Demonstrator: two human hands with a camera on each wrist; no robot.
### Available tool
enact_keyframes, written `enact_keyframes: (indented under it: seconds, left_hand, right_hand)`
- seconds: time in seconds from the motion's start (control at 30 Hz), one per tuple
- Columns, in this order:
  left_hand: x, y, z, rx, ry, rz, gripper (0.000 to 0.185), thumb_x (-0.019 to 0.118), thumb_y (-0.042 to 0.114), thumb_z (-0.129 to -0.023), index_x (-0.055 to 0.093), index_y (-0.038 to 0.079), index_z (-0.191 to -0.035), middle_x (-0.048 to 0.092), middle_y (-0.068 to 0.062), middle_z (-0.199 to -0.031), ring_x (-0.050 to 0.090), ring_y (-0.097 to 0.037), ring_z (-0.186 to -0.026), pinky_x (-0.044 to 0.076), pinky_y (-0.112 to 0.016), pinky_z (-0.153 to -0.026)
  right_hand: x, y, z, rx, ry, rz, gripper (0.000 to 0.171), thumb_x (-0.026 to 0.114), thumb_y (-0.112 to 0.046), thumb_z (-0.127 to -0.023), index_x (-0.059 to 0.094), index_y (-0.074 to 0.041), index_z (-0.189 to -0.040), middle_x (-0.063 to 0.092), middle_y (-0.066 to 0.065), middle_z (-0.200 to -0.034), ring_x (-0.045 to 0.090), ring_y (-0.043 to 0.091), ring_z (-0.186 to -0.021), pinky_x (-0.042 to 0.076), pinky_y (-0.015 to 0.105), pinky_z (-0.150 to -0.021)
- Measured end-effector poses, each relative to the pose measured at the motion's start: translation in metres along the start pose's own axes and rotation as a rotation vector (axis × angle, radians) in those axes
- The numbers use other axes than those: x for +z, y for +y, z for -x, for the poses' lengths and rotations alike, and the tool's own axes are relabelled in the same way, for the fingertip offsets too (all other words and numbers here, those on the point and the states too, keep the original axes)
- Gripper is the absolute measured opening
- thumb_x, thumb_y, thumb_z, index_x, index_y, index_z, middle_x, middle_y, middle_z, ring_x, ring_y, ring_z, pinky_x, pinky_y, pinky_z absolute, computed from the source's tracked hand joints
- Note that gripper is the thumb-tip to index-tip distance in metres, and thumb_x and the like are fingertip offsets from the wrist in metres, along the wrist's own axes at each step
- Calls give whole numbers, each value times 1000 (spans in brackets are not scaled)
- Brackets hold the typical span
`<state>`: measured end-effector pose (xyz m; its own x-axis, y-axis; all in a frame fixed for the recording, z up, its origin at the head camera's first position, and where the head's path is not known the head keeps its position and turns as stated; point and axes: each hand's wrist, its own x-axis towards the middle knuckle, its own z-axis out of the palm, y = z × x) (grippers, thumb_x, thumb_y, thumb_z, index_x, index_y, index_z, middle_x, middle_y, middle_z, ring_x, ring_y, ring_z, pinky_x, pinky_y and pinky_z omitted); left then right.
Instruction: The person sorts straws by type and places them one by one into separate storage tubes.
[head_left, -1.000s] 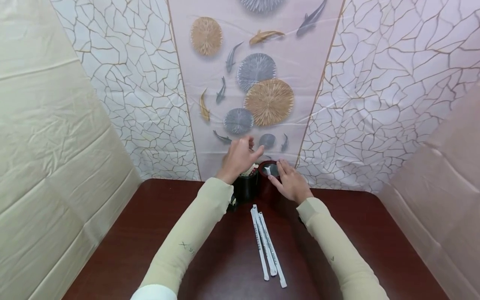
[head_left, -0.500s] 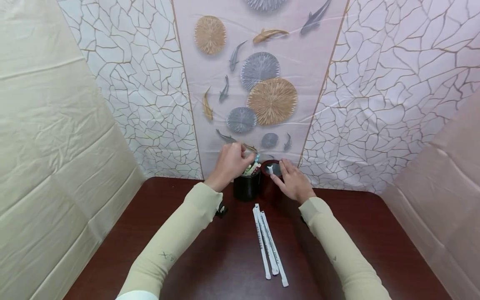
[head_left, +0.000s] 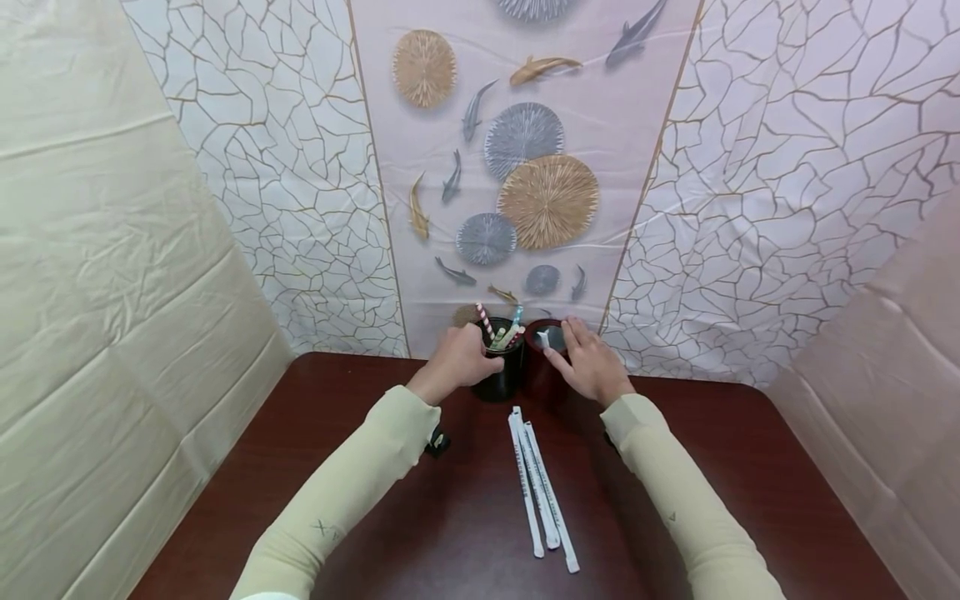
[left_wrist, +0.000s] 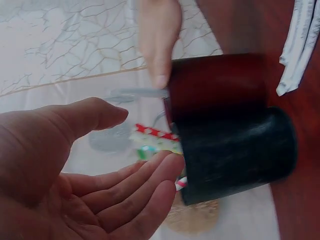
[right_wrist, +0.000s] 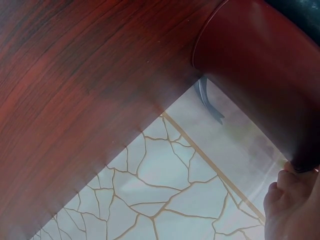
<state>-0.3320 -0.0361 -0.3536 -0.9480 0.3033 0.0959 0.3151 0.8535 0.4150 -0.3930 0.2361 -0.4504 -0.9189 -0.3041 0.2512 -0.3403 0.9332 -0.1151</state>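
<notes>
Dark wood makes up the surface (head_left: 390,508), where two cups stand side by side and touching, close to the patterned back wall (head_left: 750,167). On the person's left is the black cup (head_left: 501,377), holding a bunch of coloured straws (head_left: 501,332), one of them red-and-white striped. On the right is the dark red cup (head_left: 542,367), with a small white piece showing inside its mouth. The left hand (head_left: 457,360) is at the black cup's side; from the left wrist view its grip is released, palm open and fingers (left_wrist: 145,185) nearly straight beside the cup's rim. The right hand (head_left: 592,364) rests against the dark red cup, its fingers lying along the rim and outer wall, relaxed rather than clenched. Nearer the person, three white wrapped straws (head_left: 542,483) lie together on the surface, apart from both cups.
</notes>
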Motion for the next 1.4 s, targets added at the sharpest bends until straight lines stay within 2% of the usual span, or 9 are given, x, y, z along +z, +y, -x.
enact_keyframes:
  seconds: [0.13, 0.23, 0.37, 0.47, 0.83, 1.0, 1.07, 1.23, 1.4]
  left_hand:
    - [19, -6, 2, 2, -82, 18, 65, 75, 31, -97, 38, 18, -47, 27, 8, -42, 26, -9, -42, 29, -25, -49]
    - [34, -9, 5, -13, -108, 31, 55, 76, 30, -97, 45, 16, -53, 39, 6, -47, 38, -11, -46, 36, -28, -56]
    - [52, -13, 10, -63, -127, 59, 37, 77, 32, -95, 58, 11, -72, 60, -1, -65, 58, -20, -67, 50, -37, -74]
    - [63, -15, 13, -83, -142, 65, 33, 79, 34, -94, 63, 8, -82, 65, -5, -77, 63, -26, -80, 54, -43, -84]
    - [103, -20, 20, -122, -184, 151, 30, 80, 27, -93, 61, 6, -82, 63, -9, -74, 59, -25, -72, 49, -35, -63]
    - [144, -40, 4, -144, -218, 132, 29, 80, 32, -91, 66, 8, -84, 68, -3, -62, 63, -21, -65, 52, -36, -62]
    - [153, -43, 1, -152, -233, 135, 27, 80, 31, -91, 67, 8, -85, 68, -1, -57, 65, -18, -61, 53, -34, -62]
    - [153, -35, 9, -176, -247, 198, 26, 82, 27, -90, 67, 7, -85, 69, 0, -54, 68, -18, -64, 55, -34, -67]
    - [158, -30, 15, -193, -239, 203, 25, 81, 24, -90, 71, 8, -73, 69, 0, -55, 67, -18, -62, 54, -31, -62]
  right_hand:
    - [0, 0, 0, 1, 2, -2, 86, 33, -62, -111, 26, 4, -165, 22, 23, -175, 29, 43, -160, 32, 58, -128]
    - [0, 0, 0, 4, -1, 1, 87, 32, -63, -110, 25, 4, -166, 21, 23, -175, 29, 43, -160, 32, 58, -127]
    - [0, 1, 0, 9, -6, 3, 88, 31, -64, -110, 24, 3, -166, 21, 23, -175, 29, 43, -160, 32, 58, -127]
    - [0, 1, 0, 9, -8, 0, 87, 31, -64, -110, 25, 3, -166, 21, 23, -175, 29, 43, -160, 32, 58, -128]
    - [0, 0, 0, 3, 1, -10, 86, 34, -62, -110, 26, 4, -165, 23, 24, -174, 29, 43, -160, 32, 58, -128]
    - [-1, 0, 1, 6, -3, -14, 86, 33, -62, -111, 25, 4, -166, 22, 24, -174, 28, 43, -160, 31, 58, -128]
    - [0, 0, 1, 6, -2, -14, 87, 33, -62, -111, 24, 4, -166, 21, 24, -175, 28, 43, -160, 31, 58, -128]
    - [1, 0, 1, 3, 7, -16, 86, 34, -62, -111, 25, 4, -166, 22, 24, -175, 27, 42, -161, 32, 58, -128]
    - [1, 0, 1, -2, 9, -15, 86, 33, -62, -111, 25, 4, -165, 22, 24, -174, 27, 42, -161, 32, 58, -128]
